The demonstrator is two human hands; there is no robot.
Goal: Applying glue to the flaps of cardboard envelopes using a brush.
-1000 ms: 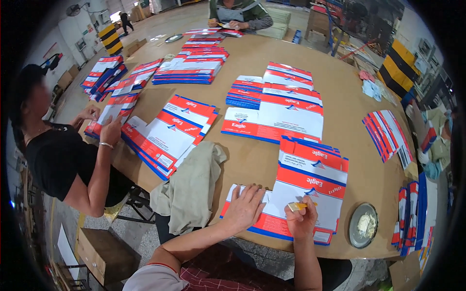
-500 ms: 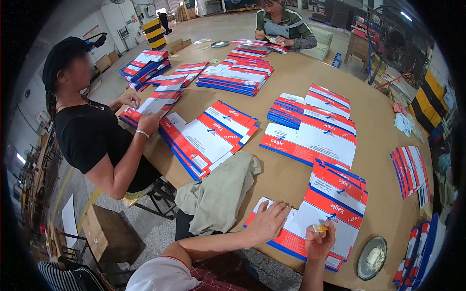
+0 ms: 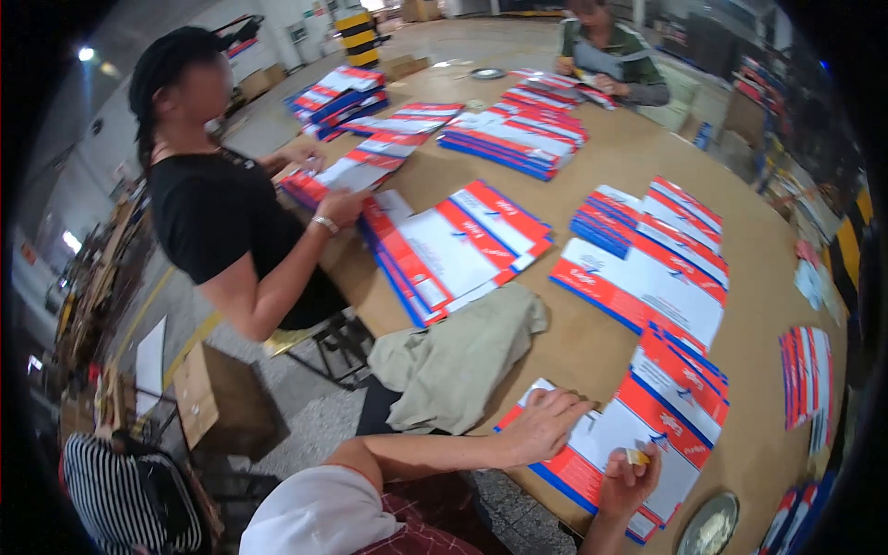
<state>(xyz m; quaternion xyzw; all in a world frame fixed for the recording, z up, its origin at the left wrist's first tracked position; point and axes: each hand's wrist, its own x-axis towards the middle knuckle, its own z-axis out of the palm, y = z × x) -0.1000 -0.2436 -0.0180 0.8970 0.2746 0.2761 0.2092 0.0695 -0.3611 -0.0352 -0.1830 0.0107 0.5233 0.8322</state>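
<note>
Red, white and blue carton sheets (image 3: 638,416) lie flat and overlapping, lower right; with paste (image 3: 712,538) in the dish and further stacks (image 3: 518,139) toward the upper centre, work looks unfinished. Left hand (image 3: 548,427) rests on them, fingers extended, gripping nothing; right hand (image 3: 634,476) closes round a brush (image 3: 638,457). Printed lettering shows, smaller lines blurred.

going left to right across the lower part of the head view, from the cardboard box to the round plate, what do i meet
cardboard box, crumpled grey-green cloth, left hand, right hand holding a brush, round plate
</note>
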